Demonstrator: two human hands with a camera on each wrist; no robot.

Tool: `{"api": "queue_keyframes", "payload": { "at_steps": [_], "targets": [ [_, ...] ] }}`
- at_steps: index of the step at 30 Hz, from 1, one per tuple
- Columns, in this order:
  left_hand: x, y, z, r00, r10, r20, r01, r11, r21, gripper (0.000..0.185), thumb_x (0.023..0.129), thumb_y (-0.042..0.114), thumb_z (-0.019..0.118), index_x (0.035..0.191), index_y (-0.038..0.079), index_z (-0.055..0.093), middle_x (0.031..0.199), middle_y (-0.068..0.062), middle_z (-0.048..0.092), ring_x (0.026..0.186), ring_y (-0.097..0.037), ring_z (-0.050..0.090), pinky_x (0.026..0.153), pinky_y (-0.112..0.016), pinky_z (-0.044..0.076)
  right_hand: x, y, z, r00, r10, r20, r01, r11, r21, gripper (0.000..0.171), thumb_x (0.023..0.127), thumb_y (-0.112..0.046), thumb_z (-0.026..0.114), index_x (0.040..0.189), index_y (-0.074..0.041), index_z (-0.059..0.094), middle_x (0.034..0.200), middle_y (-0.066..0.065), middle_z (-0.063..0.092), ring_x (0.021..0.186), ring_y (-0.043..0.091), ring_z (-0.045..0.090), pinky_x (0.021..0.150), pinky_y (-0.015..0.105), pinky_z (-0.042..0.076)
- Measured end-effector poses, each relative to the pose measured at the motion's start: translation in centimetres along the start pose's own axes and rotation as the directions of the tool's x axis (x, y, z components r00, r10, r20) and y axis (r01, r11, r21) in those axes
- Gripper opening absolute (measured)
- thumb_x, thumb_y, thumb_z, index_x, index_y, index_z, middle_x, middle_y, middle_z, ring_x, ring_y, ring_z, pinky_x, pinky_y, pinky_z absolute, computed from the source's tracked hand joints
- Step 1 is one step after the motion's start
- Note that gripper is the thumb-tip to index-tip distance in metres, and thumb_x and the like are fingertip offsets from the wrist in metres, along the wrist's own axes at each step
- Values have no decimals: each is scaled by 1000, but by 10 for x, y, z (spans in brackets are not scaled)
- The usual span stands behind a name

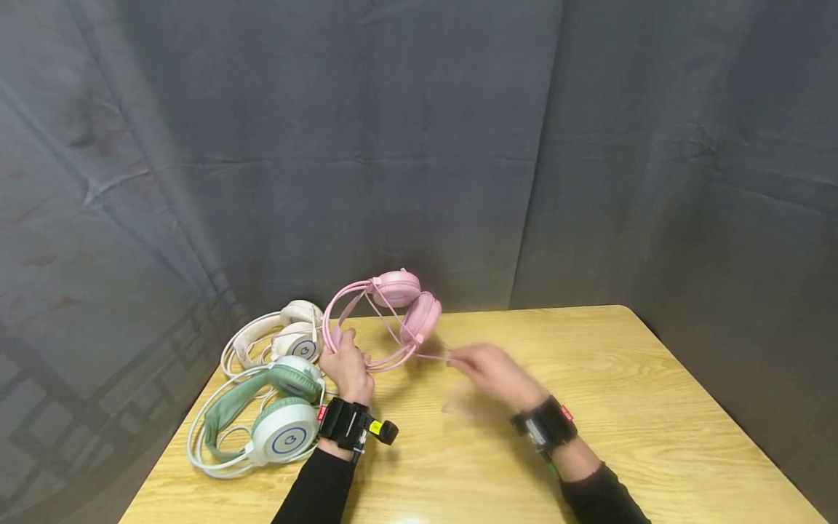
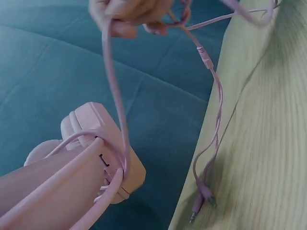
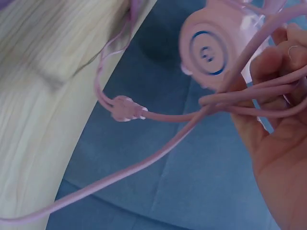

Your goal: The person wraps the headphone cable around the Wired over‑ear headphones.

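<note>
Green-and-white headphones (image 1: pixel 278 415) and cream headphones (image 1: pixel 288 336) lie adjacent at the wooden worktop's (image 1: pixel 655 407) left edge; grey curtain (image 1: pixel 419 145) behind.

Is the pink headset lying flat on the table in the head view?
No: the left hand grips the pink headset by its band and holds it up, with its ear cups above the table.
</note>
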State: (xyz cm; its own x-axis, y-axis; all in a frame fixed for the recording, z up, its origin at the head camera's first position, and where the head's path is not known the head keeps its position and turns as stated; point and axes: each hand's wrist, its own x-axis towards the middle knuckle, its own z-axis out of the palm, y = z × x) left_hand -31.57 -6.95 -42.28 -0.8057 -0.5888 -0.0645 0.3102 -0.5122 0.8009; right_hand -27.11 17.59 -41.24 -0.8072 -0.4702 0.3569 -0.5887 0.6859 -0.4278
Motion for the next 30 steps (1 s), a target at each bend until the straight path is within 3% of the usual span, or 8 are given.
{"api": "queue_keyframes", "payload": {
  "at_steps": [6,9,11,14,17,21,25,30],
  "targets": [
    [-5,-3,2,996,85,29,-87,994,68,12,87,10,69,96,6,64,59,10,44,34,-4,39,30,-19,35,3,-10,1,1000,-1,-6,1,999,52,17,100,-28,53,106,-21,68,89,-12,68,78,0,61,76,23,55],
    [-8,-5,4,983,178,46,-183,970,158,15,85,12,73,94,4,65,58,10,46,36,-3,42,33,-19,37,7,-9,0,1000,18,-14,-17,999,48,18,100,-28,54,107,-21,68,92,-10,69,80,3,63,76,24,55],
    [-10,-6,5,965,255,58,-261,937,232,13,83,12,75,87,4,65,59,10,50,42,-2,44,40,-19,39,12,-7,-2,1000,21,-11,-21,999,42,21,99,-28,54,112,-20,68,97,-8,71,84,5,65,78,26,56],
    [-13,-9,5,926,365,95,-375,860,346,13,80,13,77,80,7,66,59,11,52,51,-3,45,48,-19,38,20,-2,-8,1000,21,0,-21,999,42,22,99,-24,56,115,-17,68,99,-5,72,82,9,66,77,26,56],
    [-15,-9,5,894,426,140,-445,801,401,12,78,12,78,77,7,67,59,9,53,53,-7,45,51,-22,38,27,5,-14,1000,11,21,-12,1000,16,19,97,-22,59,112,-16,69,95,-7,72,75,8,65,72,24,55],
    [-15,-8,3,869,463,175,-489,751,444,12,75,8,77,78,4,67,62,3,57,56,-11,48,56,-25,40,35,16,-23,997,-39,62,43,997,-62,19,95,-26,62,111,-19,71,100,-7,73,80,3,65,75,23,55],
    [-13,-4,2,866,467,180,-491,725,483,12,73,6,76,78,4,65,66,-4,61,60,-15,51,62,-29,43,41,25,-39,990,-109,90,122,980,-156,16,92,-26,66,104,-19,73,97,-6,73,81,4,65,74,24,55],
    [-9,3,2,884,442,151,-456,741,493,12,72,7,77,76,5,65,65,-2,59,60,-16,49,62,-30,41,46,37,-61,982,-163,92,182,947,-264,9,88,-20,71,95,-15,74,90,-5,72,80,9,61,73,28,53]
  ]
}}
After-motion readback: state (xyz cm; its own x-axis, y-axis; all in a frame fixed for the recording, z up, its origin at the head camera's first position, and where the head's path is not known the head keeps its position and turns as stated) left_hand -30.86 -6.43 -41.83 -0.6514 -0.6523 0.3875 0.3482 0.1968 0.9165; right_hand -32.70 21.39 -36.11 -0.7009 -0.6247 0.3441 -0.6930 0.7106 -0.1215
